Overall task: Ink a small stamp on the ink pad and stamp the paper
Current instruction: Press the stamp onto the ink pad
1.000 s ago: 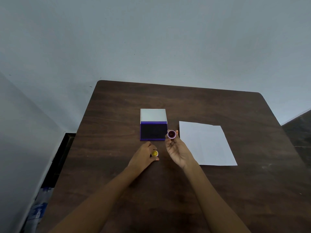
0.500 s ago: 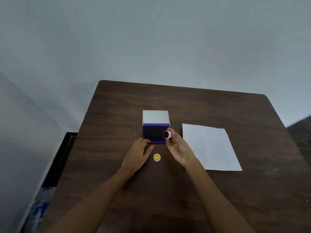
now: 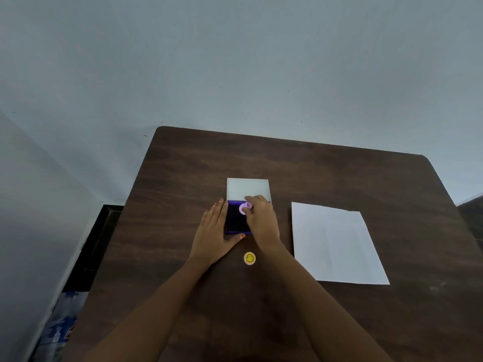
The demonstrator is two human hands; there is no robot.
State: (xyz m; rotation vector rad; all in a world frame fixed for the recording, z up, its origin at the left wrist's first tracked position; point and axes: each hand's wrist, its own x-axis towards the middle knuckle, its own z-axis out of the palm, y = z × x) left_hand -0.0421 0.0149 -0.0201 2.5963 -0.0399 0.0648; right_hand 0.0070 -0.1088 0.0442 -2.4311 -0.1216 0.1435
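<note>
The small stamp (image 3: 245,208) is pinched in the right hand (image 3: 262,221) over the dark ink pad (image 3: 236,220) mid-table; the left hand (image 3: 214,234) lies flat, fingers spread, against the pad's left edge. The paper (image 3: 334,244) lies toward the table's (image 3: 183,178) right edge, a yellow cap (image 3: 249,258) nearer the front

ink pad (image 3: 236,220) left of paper (image 3: 337,246), cap (image 3: 249,258) nearer

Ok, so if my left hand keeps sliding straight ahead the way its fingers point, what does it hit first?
Probably nothing: the left hand lies flat along the left side of the ink pad, fingers pointing at the far table edge, which looks bare there. The open lid sits slightly right of that line.
</note>
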